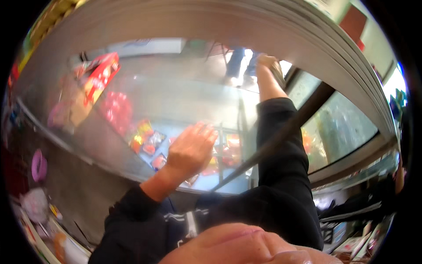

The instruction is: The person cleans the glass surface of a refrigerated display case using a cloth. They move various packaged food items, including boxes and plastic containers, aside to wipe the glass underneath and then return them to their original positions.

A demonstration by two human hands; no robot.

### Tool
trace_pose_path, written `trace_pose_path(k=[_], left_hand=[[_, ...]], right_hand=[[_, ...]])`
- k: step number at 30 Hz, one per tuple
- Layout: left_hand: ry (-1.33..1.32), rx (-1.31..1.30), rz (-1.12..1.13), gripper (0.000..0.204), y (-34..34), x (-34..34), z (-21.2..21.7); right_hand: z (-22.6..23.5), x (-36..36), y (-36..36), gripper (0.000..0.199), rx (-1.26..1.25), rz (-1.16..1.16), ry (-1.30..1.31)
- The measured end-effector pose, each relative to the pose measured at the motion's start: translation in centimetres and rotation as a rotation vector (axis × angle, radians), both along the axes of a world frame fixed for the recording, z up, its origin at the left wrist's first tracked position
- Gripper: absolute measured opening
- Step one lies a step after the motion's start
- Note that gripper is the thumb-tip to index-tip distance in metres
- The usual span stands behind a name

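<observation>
Our left hand [191, 149] lies flat, fingers together and extended, its grip open and pressed palm-down on the clear glass sliding lid [176, 105] of a grey chest freezer [88, 176]; it holds nothing. Our right hand [269, 66] reaches far up the frame in a black sleeve, resting at the upper edge of the glass near the freezer's grey rim [263, 26]; whether its grip closes on that edge we cannot tell. Between the two arms a dark bar-shaped frame [281, 136] runs diagonally, dividing this pane from a frosted second pane [343, 127] to the right. Under the glass, just beside the left hand, lie small red and yellow wrapped frozen packets [147, 141]; a larger red carton [101, 75] shows further up and to the left, blurred by reflections. Left of the freezer, a purple ring-shaped object [38, 165] hangs near assorted goods.
</observation>
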State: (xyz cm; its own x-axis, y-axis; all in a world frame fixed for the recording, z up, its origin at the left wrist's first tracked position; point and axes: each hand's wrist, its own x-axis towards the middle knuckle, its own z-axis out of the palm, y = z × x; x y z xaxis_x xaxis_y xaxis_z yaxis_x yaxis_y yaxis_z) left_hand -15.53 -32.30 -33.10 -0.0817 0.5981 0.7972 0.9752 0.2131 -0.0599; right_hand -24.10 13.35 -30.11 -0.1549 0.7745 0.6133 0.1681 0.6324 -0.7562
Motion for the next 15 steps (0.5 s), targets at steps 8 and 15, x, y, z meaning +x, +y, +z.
trace_pose_path(k=[8, 15], left_hand=[[0.041, -0.089, 0.026, 0.038, 0.8, 1.6, 0.6], [0.052, -0.106, 0.055, 0.030, 0.8, 2.3, 1.3]], right_hand=[[2.2, -3.1, -3.2, 0.045, 0.481, 0.446, -0.423], [5.3, 3.8, 3.4, 0.059, 0.436, 0.184, -0.404]])
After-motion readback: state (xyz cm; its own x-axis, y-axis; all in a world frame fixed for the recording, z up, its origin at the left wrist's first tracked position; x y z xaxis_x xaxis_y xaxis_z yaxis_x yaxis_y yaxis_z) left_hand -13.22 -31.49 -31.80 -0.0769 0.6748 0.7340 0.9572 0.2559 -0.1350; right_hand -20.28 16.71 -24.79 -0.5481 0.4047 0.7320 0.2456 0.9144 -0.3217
